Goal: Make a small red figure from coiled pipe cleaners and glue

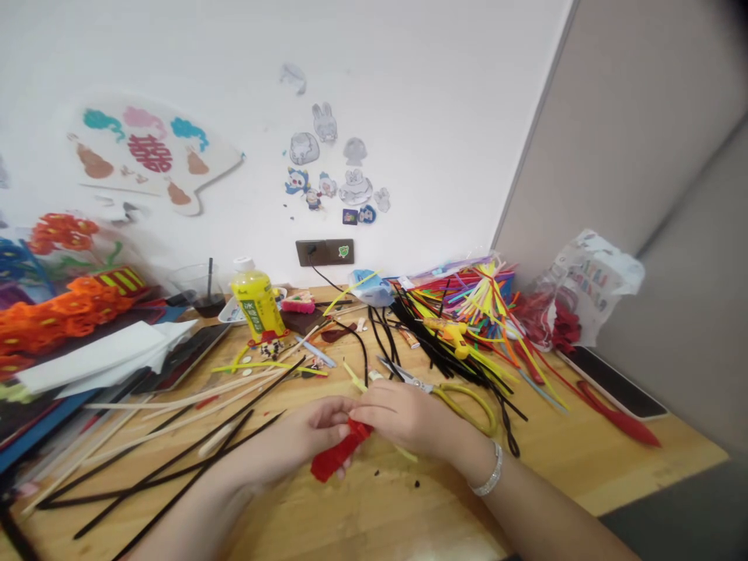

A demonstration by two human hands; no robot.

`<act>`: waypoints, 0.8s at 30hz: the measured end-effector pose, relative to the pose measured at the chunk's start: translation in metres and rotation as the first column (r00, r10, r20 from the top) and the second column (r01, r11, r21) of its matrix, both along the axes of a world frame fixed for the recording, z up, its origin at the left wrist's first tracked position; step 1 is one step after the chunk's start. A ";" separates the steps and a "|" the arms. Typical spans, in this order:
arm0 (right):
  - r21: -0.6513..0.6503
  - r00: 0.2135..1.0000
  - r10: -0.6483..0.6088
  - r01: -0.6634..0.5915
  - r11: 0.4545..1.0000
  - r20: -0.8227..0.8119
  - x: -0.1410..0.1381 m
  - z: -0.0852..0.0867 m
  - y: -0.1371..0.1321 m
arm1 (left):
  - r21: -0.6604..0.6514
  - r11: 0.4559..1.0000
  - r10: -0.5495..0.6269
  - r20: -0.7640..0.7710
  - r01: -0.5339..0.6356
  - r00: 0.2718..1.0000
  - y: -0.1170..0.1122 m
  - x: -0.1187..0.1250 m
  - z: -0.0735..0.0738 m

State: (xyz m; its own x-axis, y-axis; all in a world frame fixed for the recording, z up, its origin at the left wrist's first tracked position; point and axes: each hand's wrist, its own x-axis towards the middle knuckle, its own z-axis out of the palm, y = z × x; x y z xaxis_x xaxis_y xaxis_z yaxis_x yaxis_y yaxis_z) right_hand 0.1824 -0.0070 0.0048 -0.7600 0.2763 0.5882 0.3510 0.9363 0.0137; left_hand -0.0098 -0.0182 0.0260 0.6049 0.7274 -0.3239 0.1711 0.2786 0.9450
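Note:
Near the front middle of the table, my left hand [327, 425] has its thumb and fingers closed around a red fuzzy piece [337, 457], whose broad end sticks out toward me. My right hand [397, 413] pinches the upper end of the same piece, its fingers close against the left fingertips. A thin yellow-green pipe cleaner [354, 375] shows just beyond the hands, and a bit of similar colour shows below the right palm. Scissors with yellow handles [467, 405] lie right beside my right hand, blades apart. My fingers partly hide the red piece.
Black and cream pipe cleaners [175, 467] lie across the left side. A yellow bottle [257, 300] and a plastic cup [204, 288] stand behind them. Pipe cleaner bundles [473, 304] and a yellow glue gun [453, 335] lie back right. Orange fuzzy flowers [64, 312] are far left.

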 end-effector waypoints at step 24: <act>-0.192 0.897 -0.097 0.014 0.981 -0.432 0.001 -0.015 0.009 | -0.039 0.988 0.151 0.449 -0.150 0.881 0.019 -0.002 -0.011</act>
State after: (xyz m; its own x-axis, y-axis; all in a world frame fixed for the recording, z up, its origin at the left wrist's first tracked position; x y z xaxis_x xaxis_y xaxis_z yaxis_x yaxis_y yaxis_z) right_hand 0.1836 0.0023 -0.0104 -0.4179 0.4422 0.7936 0.3335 0.8872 -0.3187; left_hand -0.0122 0.0005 0.0152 0.5691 0.8210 -0.0454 -0.3161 0.2695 0.9096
